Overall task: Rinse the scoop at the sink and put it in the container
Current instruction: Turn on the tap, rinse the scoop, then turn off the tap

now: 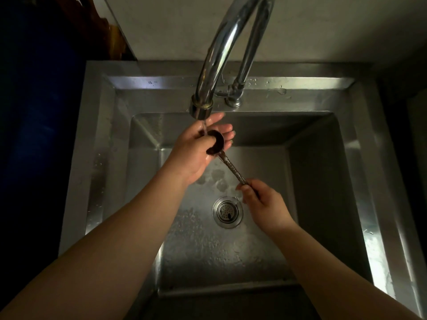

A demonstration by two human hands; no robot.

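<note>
A dark metal scoop [227, 162] with a round bowl and a long textured handle is held over the steel sink [323, 181]. My right hand [263, 204] grips the handle's lower end. My left hand [198, 148] cups the scoop's bowl, thumb pressed inside it, fingers spread behind. A thin stream of water falls from the chrome tap's spout [200, 109] onto the bowl and my left fingers. No container is in view.
The tap's tall curved neck [221, 47] arches over the basin from its base [233, 100] at the back rim. A round drain strainer [227, 211] sits in the wet sink floor. The surroundings left and right are dark; a pale wall stands behind.
</note>
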